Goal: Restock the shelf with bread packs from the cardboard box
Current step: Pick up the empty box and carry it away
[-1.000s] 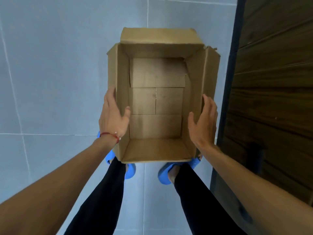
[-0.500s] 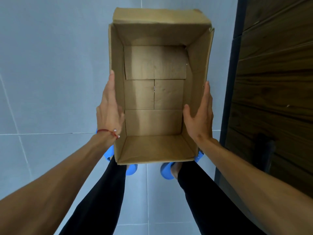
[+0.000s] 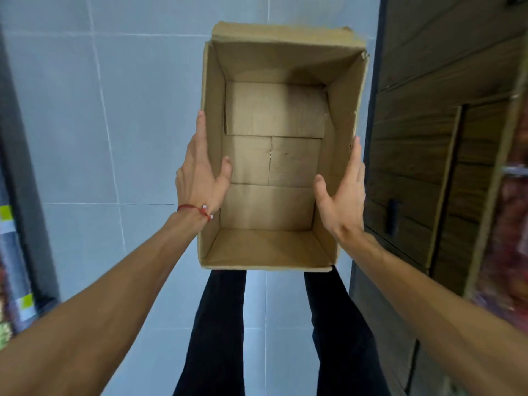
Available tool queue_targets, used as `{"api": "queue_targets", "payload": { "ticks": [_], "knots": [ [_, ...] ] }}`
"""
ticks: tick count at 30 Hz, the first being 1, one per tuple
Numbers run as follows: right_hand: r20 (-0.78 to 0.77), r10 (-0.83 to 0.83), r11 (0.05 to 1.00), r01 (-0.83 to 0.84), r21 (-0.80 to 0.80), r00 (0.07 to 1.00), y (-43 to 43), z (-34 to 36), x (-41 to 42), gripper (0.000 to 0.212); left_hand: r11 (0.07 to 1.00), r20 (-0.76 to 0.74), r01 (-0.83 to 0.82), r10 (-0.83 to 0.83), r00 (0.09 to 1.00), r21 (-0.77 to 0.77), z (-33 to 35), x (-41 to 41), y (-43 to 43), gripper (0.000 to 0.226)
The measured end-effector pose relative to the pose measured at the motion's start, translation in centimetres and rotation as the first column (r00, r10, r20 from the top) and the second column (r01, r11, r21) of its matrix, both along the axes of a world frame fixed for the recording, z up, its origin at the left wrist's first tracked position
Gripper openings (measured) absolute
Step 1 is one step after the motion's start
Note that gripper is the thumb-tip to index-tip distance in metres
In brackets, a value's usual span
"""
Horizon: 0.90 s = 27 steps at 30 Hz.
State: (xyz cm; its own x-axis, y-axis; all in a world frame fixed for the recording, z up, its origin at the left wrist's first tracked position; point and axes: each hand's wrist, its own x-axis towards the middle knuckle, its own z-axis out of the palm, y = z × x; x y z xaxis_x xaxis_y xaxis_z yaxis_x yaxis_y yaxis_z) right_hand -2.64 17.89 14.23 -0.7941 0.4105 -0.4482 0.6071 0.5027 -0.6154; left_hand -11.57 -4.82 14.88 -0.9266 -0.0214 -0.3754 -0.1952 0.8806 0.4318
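Note:
An open brown cardboard box (image 3: 274, 247) hangs in front of me above the floor, held between both hands. Its inside is bare cardboard; no bread pack shows in it. My left hand (image 3: 200, 172) presses flat on the left wall, thumb hooked over the rim inside. On the right wall my right hand (image 3: 343, 195) does the same, thumb inside, fingers outside. A red string bracelet circles my left wrist.
Pale blue floor tiles (image 3: 85, 138) lie below. A dark wooden cabinet (image 3: 423, 138) stands close on the right, with blurred reddish goods (image 3: 511, 224) at the far right edge. A dark shelf post (image 3: 25, 195) and coloured packs (image 3: 11, 252) border the left. My black-trousered legs (image 3: 217, 332) are under the box.
The box has risen from the floor toward me, carried by both hands. My view has lifted, my sandals are out of sight and shelving has come into view at both edges.

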Motion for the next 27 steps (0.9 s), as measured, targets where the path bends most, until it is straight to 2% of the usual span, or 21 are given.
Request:
{"api": "queue_targets", "payload": {
  "ticks": [9,14,21,27],
  "knots": [
    [-0.092,0.053,0.999,-0.053,-0.002,0.994,-4.7,20.0,-4.6,0.09,0.999,-0.091,-0.03,0.034,0.995,0.041,19.2,-3.9,-6.1,0.084],
    [-0.186,0.03,0.999,-0.034,-0.023,0.982,-7.7,28.4,-6.6,0.09,1.0,-0.186,-0.007,0.012,0.983,0.029,27.7,-6.3,-9.1,0.083],
    [-0.269,0.005,0.998,-0.023,-0.065,0.963,-8.9,33.8,-11.1,0.085,0.999,-0.257,0.033,-0.033,0.966,-0.002,34.4,-11.0,-10.3,0.083],
    [-0.295,-0.056,0.993,0.021,-0.119,0.954,-5.6,35.4,-18.3,0.083,0.998,-0.269,0.064,-0.069,0.961,-0.028,37.0,-18.5,-6.5,0.086]
  ]
}}
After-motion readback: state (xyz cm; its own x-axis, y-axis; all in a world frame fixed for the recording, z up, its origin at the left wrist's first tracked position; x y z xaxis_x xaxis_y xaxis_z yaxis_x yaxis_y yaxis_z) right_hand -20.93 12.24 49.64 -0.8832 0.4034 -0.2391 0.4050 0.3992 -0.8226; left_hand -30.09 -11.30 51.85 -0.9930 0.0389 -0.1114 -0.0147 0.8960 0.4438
